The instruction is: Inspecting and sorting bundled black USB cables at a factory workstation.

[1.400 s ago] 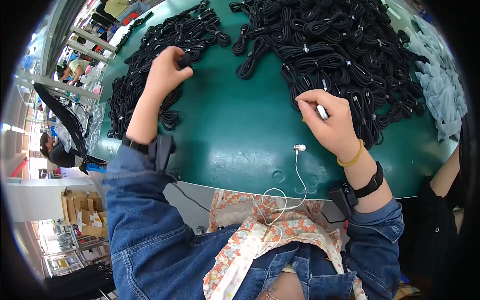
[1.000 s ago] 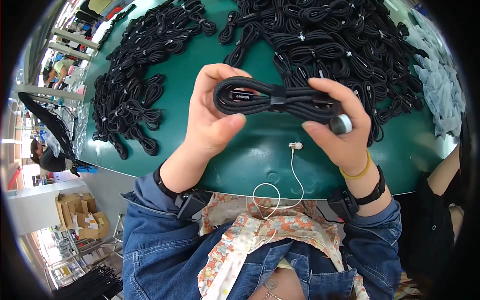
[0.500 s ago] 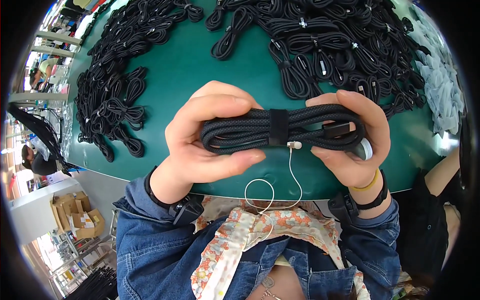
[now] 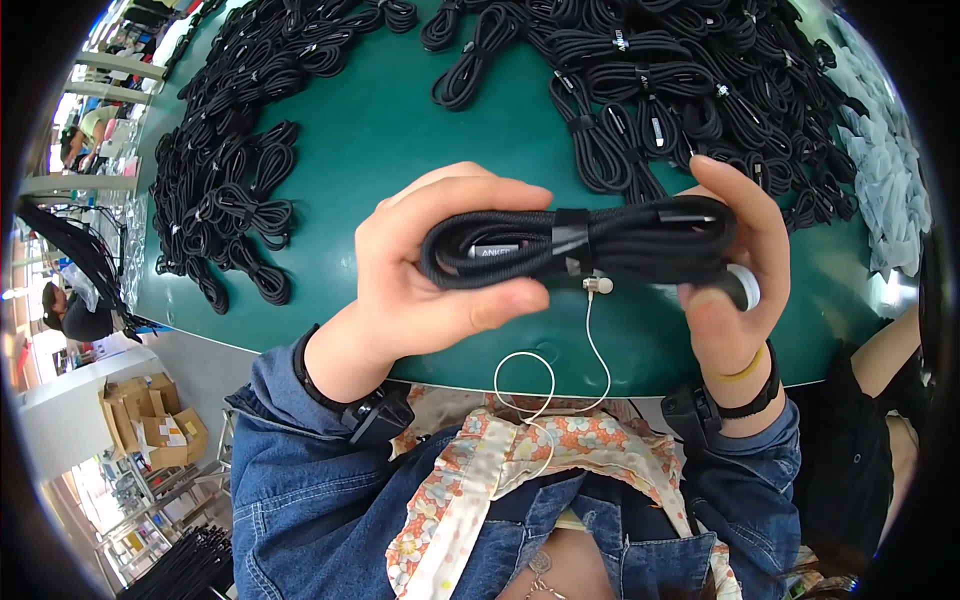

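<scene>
A coiled black braided cable (image 4: 640, 245), bound at its middle by a black strap (image 4: 572, 240), is held level above the table. Its metal-tipped connector (image 4: 495, 251) shows inside the left loop. My left hand (image 4: 420, 265) is closed on the left end, fingers behind and above, thumb below. Curled around the right end, my right hand (image 4: 750, 260) has its fingers behind the cable and its thumb bent below it. A small round black object with a white rim (image 4: 743, 288) is tucked in that hand; its kind is unclear. Whether the right fingers touch the cable is hidden.
Many bundled black cables lie in piles at the left (image 4: 225, 170) and far right (image 4: 660, 80) of the green table (image 4: 400, 130). Pale plastic bags (image 4: 885, 190) lie at the right edge. A white-corded earphone (image 4: 597, 286) hangs below the cable. Another person's arm (image 4: 885, 350) is at the right.
The cable bundle has been turned over, so another side and the left connector now show. It has shifted slightly right with my left hand. My right thumb has come away from the cable.
</scene>
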Tool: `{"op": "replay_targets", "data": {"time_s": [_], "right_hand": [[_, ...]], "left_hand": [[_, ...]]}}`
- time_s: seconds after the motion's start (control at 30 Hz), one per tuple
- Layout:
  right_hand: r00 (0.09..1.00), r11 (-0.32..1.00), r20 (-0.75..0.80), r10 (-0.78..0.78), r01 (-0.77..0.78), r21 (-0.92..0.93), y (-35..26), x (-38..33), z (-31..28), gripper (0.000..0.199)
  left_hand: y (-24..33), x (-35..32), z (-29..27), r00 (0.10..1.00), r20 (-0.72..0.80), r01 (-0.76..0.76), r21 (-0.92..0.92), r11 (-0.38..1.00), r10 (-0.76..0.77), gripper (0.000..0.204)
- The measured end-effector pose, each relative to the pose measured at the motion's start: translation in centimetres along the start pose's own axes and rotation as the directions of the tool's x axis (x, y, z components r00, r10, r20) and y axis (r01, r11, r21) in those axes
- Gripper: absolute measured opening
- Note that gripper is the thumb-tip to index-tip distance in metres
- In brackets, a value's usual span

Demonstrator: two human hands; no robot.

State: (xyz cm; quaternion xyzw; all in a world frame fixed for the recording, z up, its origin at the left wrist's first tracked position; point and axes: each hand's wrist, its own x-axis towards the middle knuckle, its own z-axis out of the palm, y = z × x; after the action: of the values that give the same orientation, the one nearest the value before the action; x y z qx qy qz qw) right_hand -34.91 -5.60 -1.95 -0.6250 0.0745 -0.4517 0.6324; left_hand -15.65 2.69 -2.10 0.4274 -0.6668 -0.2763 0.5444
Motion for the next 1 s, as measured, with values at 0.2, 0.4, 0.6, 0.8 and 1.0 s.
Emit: {"op": "replay_targets", "data": {"time_s": [0.2, 0.4, 0.6, 0.8, 1.0], "right_hand": [[0.991, 0.991, 0.010, 0.131, -0.131, 0.034, 0.1, 0.0, -0.7, 0.035], [0.959, 0.958, -0.034, 0.280, -0.281, -0.054, -0.3, -0.2, -1.0, 0.023], [0.925, 0.924, -0.035, 0.379, -0.380, -0.042, 0.1, -0.2, -0.6, 0.023], [0.921, 0.923, -0.096, 0.378, -0.383, -0.035, 0.0, 0.5, 0.3, 0.024], [0.886, 0.892, -0.173, 0.431, -0.447, -0.068, -1.5, 2.1, -4.0, 0.027]], "left_hand": [[0.5, -0.6, 1.3, 0.948, -0.076, 0.227, -0.521, 0.823, -0.309, 0.060], [1.0, -0.6, 1.1, 0.971, -0.067, 0.208, -0.244, 0.947, -0.230, 0.078], [0.5, -0.8, 1.4, 0.979, -0.174, 0.062, -0.223, 0.973, -0.102, 0.062], [0.3, -0.6, 0.7, 0.983, -0.148, 0.082, -0.191, 0.978, -0.111, 0.061], [-2.6, 0.4, -0.3, 0.918, -0.396, 0.007, 0.033, 0.999, 0.007, 0.057]]}}
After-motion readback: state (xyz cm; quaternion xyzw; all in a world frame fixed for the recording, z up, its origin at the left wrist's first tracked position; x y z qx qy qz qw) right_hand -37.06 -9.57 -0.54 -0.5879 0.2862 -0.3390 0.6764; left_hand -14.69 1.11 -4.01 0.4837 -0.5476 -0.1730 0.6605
